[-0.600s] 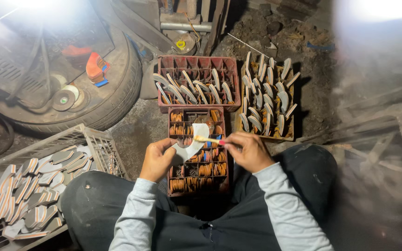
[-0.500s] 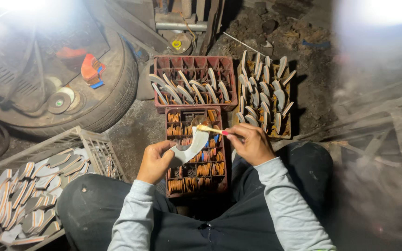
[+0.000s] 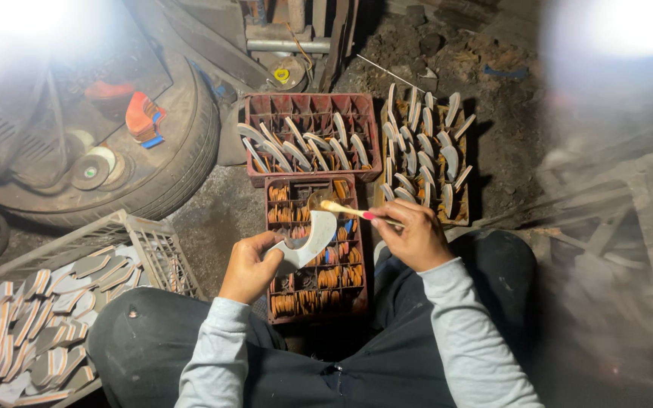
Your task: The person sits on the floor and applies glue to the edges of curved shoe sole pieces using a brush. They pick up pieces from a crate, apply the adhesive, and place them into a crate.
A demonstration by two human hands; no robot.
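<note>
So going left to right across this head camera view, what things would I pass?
Grey crate of striped sole pieces → tyre → left hand holding a curved white sole piece → right hand with a wooden brush stick → tray of upright sole pieces.

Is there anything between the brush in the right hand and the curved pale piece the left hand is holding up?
Nothing visible. The right hand holds the brush with its tip right at the upper end of the curved pale piece, which the left hand holds above the divided crate.
</note>
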